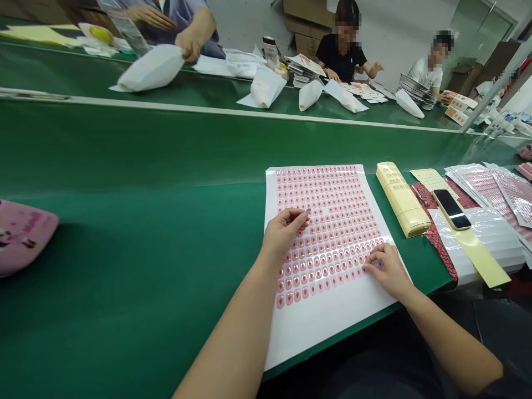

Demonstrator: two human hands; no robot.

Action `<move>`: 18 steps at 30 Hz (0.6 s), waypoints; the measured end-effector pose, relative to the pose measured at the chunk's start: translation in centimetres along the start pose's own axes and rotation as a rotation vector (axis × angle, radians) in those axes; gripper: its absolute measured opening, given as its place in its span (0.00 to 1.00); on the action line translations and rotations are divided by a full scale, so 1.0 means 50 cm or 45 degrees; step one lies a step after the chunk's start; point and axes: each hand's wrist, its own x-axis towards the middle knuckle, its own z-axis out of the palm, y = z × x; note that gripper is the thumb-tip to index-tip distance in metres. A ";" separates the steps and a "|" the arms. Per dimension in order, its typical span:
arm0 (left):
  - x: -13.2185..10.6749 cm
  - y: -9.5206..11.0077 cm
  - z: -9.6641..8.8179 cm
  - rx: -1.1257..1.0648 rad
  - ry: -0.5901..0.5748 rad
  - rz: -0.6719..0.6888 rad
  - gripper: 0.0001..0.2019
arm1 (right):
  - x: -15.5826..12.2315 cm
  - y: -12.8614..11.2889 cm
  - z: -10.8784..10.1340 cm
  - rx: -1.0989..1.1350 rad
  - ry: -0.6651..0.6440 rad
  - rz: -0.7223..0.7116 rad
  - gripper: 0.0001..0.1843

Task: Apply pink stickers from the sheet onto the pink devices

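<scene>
Pink-dotted sheet (326,244), flat on the near table (145,266): left hand (286,228) pinched, right hand (387,270) with fingers curled; we cannot tell whether either grips anything. We judge the sheet light, flexible, slick, best held by its near margin (324,332).

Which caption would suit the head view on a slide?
Left hand and right hand over a white sheet with rows of pink pieces on a green table.

Green tabletop (124,310) — dotted sheet (332,260), yellow bundle (402,199), red patterned mat (439,249), pink object (25,238)
</scene>
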 end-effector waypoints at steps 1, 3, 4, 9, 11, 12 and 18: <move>0.000 -0.001 0.000 -0.001 -0.002 0.002 0.14 | 0.000 0.001 0.001 -0.006 0.012 -0.010 0.03; 0.001 -0.003 -0.001 -0.004 -0.006 0.004 0.14 | 0.000 0.004 0.004 -0.017 0.027 -0.022 0.03; 0.001 -0.003 -0.002 -0.004 -0.007 0.005 0.14 | -0.001 0.005 0.005 -0.021 0.031 -0.027 0.03; 0.000 -0.004 -0.003 -0.001 -0.010 0.007 0.13 | -0.002 0.012 0.010 -0.067 0.058 -0.075 0.04; 0.000 -0.004 -0.002 0.002 -0.010 0.005 0.13 | -0.001 0.015 0.015 -0.094 0.088 -0.115 0.03; 0.000 -0.004 -0.002 0.005 -0.011 0.003 0.13 | 0.001 0.017 0.018 -0.104 0.116 -0.138 0.04; 0.002 -0.005 -0.002 0.029 -0.012 0.002 0.13 | 0.021 0.032 0.004 -0.039 0.209 -0.192 0.02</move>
